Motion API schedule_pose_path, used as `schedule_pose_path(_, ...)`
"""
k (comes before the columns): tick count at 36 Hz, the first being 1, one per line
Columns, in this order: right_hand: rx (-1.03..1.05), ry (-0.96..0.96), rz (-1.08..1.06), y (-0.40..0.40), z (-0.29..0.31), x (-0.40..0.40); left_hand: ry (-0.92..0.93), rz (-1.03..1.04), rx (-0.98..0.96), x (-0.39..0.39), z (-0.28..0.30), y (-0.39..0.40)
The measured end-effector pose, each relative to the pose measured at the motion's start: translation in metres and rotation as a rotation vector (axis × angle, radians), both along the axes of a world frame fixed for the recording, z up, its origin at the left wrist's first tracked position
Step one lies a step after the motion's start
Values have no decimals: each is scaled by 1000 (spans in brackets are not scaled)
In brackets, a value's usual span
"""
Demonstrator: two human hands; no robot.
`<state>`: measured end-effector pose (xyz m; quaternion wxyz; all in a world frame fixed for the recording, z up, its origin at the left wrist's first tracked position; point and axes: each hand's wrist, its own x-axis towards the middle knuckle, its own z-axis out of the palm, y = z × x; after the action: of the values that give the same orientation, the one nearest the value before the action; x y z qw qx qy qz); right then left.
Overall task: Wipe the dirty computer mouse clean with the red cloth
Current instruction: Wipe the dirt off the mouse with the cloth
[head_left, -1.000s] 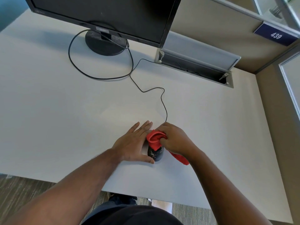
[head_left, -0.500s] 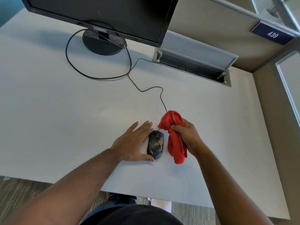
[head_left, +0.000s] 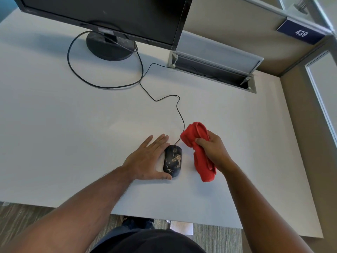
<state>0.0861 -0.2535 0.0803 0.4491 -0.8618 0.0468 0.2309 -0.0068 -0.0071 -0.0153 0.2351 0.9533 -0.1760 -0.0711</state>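
So the black mouse (head_left: 172,161) sits on the white desk (head_left: 54,125), a bit in from the near edge and roughly mid-width, and it's pretty grimy: tan, crusty smears all over its top. The left hand (head_left: 145,159) lies flat on the desk right against the mouse's left side, fingers (head_left: 156,141) stretched out straight and close together, thumb tucked along the mouse's near end. It's bracing it, not really wrapped around it.

The right hand (head_left: 214,150) is just off to the mouse's right, fingers curled tight around a bunched-up red cloth (head_left: 198,148). The cloth isn't touching the mouse; one end sticks up past the knuckles and the other hangs down toward the desk.

The mouse cable (head_left: 177,106) snakes away toward the far edge, where the monitor (head_left: 109,15) stands on its round base.
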Motion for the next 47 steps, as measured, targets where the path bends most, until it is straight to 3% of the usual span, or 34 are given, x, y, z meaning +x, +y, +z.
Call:
schedule_pose_path(2, 113, 61, -31, 6, -2, -5, -11, -1, 9, 0, 0, 0)
schedule_pose_path(4, 98, 74, 30, 12, -7, -10, -15, -2, 18, 0, -1, 0)
schedule_pose_path(10, -290, 27, 296, 3, -12, -8, -6, 0, 37, 0, -2, -1)
schedule_pose_path(14, -415, -45, 306, -8, -4, -1, -16, 5, 23, -1, -3, -1)
schedule_pose_path(18, -114, -6, 117, -3, -1, 0, -36, 11, 16, 0, -5, -1)
schedule_pose_path(21, 32, 12, 104, 10, -3, -4, -34, 9, 23, 0, -4, -1)
schedule_pose_path(25, -226, -90, 359, 17, -17, -11, -26, 9, 35, -1, -4, -1)
schedule_pose_path(32, -500, -101, 479, -4, -8, 1, -16, 10, 3, -1, -2, -1)
schedule_pose_path(39, -139, -137, 217, 11, -3, -4, -8, 6, -4, -1, 1, -1)
schedule_pose_path(47, -279, -7, 496, 25, 0, -11, -21, -4, -18, -1, 1, -1)
